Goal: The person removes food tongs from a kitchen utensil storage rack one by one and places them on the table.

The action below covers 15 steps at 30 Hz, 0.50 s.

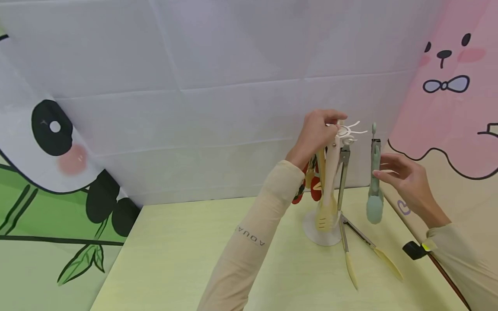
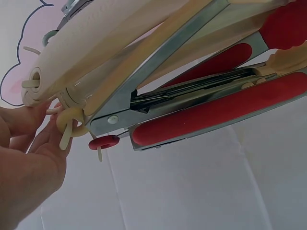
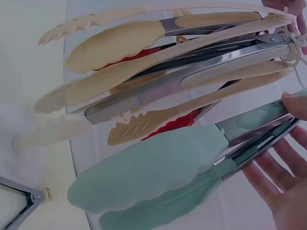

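Observation:
At the top of a white utensil stand [image 1: 311,231], my left hand [image 1: 317,131] grips the hook rack with thumb and fingers. Part of that grip is hidden behind the hung handles in the left wrist view. My right hand [image 1: 408,177] holds green tongs [image 1: 375,209] by their handle, thumb on one side and fingers on the other. Their scalloped heads [image 3: 148,167] point down, beside the stand and apart from it. Around the rack hang tongs with red grips [image 2: 220,108], a yellow slotted turner [image 3: 144,127] and several beige utensils.
Yellow-tipped tongs [image 1: 359,234] lie spread on the pale yellow table [image 1: 186,259], in front of the stand's base. A white cloth [image 1: 233,108] rises behind the table. A black object [image 1: 414,250] shows by the right wrist, near the table's right edge.

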Each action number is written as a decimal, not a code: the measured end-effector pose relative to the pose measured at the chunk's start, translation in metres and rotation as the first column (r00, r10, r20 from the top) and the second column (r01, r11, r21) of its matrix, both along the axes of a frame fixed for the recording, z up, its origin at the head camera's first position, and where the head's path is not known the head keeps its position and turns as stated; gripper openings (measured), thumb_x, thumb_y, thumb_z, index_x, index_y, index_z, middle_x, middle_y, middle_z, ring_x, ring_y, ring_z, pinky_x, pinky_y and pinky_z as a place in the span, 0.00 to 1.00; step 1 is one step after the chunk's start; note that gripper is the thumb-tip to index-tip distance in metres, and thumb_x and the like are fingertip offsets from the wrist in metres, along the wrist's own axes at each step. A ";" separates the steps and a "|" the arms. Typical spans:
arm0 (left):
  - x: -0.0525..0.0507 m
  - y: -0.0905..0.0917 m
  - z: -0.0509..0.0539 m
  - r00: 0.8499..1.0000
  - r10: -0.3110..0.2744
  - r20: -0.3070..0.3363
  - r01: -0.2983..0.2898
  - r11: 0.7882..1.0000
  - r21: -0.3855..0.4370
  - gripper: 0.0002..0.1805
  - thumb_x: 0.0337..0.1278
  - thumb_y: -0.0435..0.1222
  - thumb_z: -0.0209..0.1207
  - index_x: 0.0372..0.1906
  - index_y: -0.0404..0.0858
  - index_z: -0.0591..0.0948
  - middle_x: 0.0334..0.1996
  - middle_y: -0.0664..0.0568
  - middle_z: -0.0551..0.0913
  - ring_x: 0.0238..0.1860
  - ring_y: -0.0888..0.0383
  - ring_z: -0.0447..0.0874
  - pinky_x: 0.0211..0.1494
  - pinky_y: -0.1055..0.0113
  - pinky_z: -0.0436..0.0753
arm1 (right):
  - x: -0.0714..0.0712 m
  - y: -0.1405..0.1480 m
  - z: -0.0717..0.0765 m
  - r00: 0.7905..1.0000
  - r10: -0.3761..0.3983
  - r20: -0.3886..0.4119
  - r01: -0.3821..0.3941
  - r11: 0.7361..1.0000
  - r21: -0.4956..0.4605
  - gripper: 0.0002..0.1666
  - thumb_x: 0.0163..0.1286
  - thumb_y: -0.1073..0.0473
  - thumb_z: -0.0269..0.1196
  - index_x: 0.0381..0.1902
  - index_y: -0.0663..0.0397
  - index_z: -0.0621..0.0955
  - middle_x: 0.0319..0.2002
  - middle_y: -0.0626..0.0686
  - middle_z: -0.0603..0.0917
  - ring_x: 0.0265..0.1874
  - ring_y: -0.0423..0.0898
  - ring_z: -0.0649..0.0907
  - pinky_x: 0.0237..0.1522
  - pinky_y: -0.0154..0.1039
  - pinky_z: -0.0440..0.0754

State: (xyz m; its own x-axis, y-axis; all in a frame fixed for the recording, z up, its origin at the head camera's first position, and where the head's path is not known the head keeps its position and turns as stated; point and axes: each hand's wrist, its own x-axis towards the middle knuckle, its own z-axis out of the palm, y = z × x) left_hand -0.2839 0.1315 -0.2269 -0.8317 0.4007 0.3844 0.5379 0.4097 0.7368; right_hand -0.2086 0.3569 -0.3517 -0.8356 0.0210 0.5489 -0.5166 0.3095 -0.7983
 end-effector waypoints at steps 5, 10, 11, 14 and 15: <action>-0.002 -0.001 0.001 1.000 -0.019 0.005 0.019 1.000 0.008 0.22 0.56 0.24 0.48 0.49 0.43 0.85 0.45 0.53 0.83 0.40 0.63 0.73 0.29 0.76 0.72 | 0.001 0.006 -0.003 0.998 -0.067 0.009 0.066 0.993 0.093 0.25 0.60 0.74 0.64 0.56 0.65 0.75 0.43 0.45 0.82 0.42 0.38 0.81 0.43 0.23 0.76; -0.003 -0.003 0.001 0.999 -0.036 0.015 0.035 0.999 0.028 0.22 0.55 0.25 0.48 0.48 0.43 0.85 0.44 0.54 0.83 0.39 0.63 0.74 0.30 0.76 0.72 | 0.003 0.011 -0.006 0.995 -0.102 0.023 0.098 0.988 0.118 0.24 0.59 0.73 0.64 0.55 0.65 0.75 0.42 0.44 0.82 0.42 0.36 0.81 0.42 0.22 0.76; -0.004 -0.003 0.001 0.999 -0.039 0.019 0.038 0.999 0.032 0.22 0.55 0.25 0.48 0.49 0.43 0.85 0.44 0.55 0.83 0.39 0.63 0.74 0.30 0.76 0.72 | 0.004 0.011 -0.006 0.994 -0.106 0.026 0.102 0.987 0.122 0.24 0.59 0.73 0.64 0.55 0.65 0.75 0.42 0.44 0.82 0.42 0.36 0.81 0.42 0.22 0.76; -0.004 -0.004 0.001 0.998 -0.046 0.036 0.045 0.998 0.042 0.22 0.55 0.24 0.47 0.49 0.43 0.85 0.45 0.56 0.83 0.40 0.64 0.75 0.30 0.75 0.72 | 0.006 0.013 -0.009 0.993 -0.111 0.028 0.106 0.985 0.133 0.24 0.59 0.73 0.65 0.54 0.66 0.75 0.42 0.43 0.82 0.41 0.36 0.81 0.41 0.22 0.76; -0.004 -0.004 0.002 0.998 -0.048 0.039 0.046 0.998 0.044 0.23 0.55 0.24 0.47 0.49 0.43 0.85 0.45 0.56 0.83 0.40 0.64 0.75 0.30 0.75 0.72 | 0.006 0.014 -0.010 0.993 -0.112 0.028 0.108 0.985 0.136 0.24 0.59 0.73 0.65 0.54 0.66 0.75 0.42 0.43 0.82 0.41 0.36 0.81 0.41 0.22 0.76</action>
